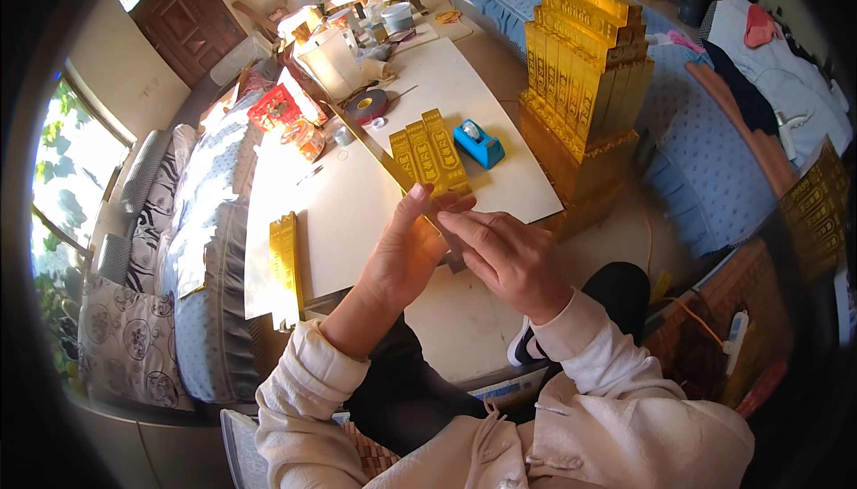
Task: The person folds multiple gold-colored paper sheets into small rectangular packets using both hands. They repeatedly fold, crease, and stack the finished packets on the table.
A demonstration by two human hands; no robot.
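Observation:
My left hand (407,248) holds a long, narrow gold foil card piece (375,148), seen nearly edge-on and slanting up and to the left over the table. The fingertips of my right hand (512,251) are bent against its near end; fingers partly hide that end. Just beyond my hands, several gold foil bars (432,154) with embossed characters lie side by side on the white tabletop (361,235). To their right sits a blue tape dispenser (479,146). Another gold bar (284,261) lies at the table's left near edge.
A tall stepped stack of gold bars (579,81) stands on a gold base at the right. Farther back are a dark tape roll (367,106), a red packet (274,109) and a white bucket (328,61). Couches flank the table; a power strip (736,342) lies at lower right.

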